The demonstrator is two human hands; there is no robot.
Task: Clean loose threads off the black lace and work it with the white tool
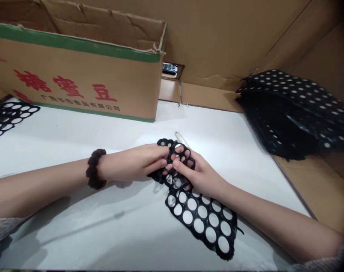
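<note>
Black perforated sheet (195,215) slants lengthwise down-right — its upper end grasped by left hand (147,159) and right hand (200,174).

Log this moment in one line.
left hand: holding perforated black sheet; right hand: holding same sheet; cardboard box: open, on white table

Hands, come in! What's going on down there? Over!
Left grip and right grip: both pinching black holed sheet. Sheet: far end bunched, near end spread over white table. Possibly in the way: slim pale object by right grip.
</note>
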